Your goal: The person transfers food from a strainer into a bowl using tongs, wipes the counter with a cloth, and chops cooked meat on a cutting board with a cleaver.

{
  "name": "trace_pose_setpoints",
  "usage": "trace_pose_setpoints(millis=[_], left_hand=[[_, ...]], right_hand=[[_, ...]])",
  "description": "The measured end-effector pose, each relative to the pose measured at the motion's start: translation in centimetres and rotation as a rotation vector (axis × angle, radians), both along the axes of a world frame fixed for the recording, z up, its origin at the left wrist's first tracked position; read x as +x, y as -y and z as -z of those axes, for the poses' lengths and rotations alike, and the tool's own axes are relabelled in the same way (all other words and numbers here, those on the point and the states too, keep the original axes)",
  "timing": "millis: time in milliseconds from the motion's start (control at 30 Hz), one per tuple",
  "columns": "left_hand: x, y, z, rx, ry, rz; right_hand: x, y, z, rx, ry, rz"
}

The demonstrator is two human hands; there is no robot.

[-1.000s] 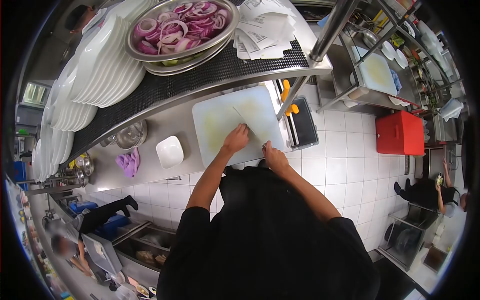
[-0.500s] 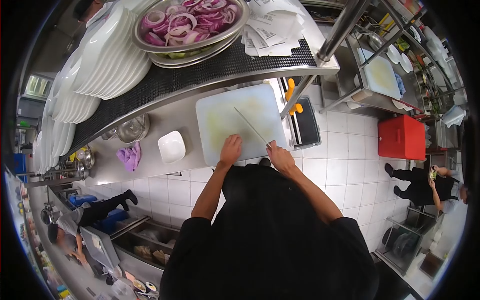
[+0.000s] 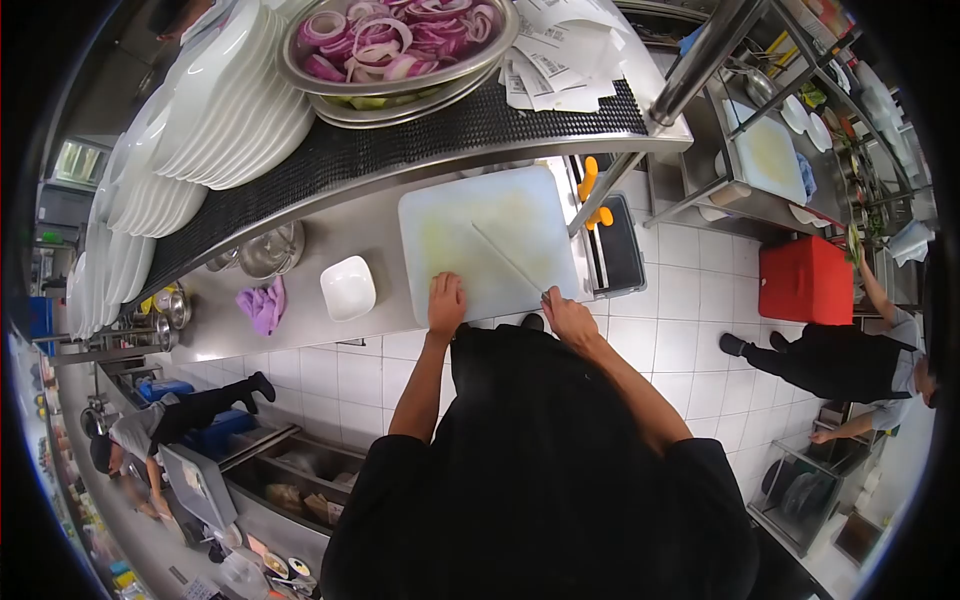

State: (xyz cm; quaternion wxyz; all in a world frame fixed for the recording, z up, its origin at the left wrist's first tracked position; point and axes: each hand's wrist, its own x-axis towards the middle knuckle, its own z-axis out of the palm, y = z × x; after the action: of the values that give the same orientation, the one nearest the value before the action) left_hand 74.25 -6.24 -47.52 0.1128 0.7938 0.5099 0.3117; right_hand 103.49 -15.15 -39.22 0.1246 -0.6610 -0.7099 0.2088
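Observation:
My right hand (image 3: 572, 318) is closed round the handle of a knife (image 3: 508, 258). The narrow-looking blade lies slantwise over a white cutting board (image 3: 490, 205) with yellowish stains. My left hand (image 3: 446, 302) rests on the board's near left part, fingers laid on its surface and nothing visible in them. A white square bowl (image 3: 348, 288) stands on the counter left of the board. Further left lies a crumpled purple cloth (image 3: 262, 306).
A shelf overhead bears stacked white plates (image 3: 215, 130), a metal bowl of sliced red onion (image 3: 400, 40) and paper slips (image 3: 560, 60). Orange handles (image 3: 590, 178) stick up right of the board. A red box (image 3: 800, 280) stands on the floor. Co-workers (image 3: 850, 360) are at both sides.
My left hand has shifted slightly left, its fingers straighter on the board. My right hand still holds the knife. The co-worker at right has moved and now stretches an arm toward the shelves.

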Motion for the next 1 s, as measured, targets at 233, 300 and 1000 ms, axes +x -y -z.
trace_pose_setpoints(millis=[233,300,1000], left_hand=[[-0.1,0.6,-0.2,-0.051,-0.021,-0.173],[0.3,0.7,-0.8,-0.044,-0.039,-0.247],[-0.1,0.0,-0.8,-0.064,-0.135,-0.353]], right_hand=[[0.4,0.5,-0.1,0.006,-0.018,-0.01],[0.0,0.1,-1.2,-0.004,-0.018,0.004],[3.5,4.8,5.8,-0.282,-0.625,0.422]])
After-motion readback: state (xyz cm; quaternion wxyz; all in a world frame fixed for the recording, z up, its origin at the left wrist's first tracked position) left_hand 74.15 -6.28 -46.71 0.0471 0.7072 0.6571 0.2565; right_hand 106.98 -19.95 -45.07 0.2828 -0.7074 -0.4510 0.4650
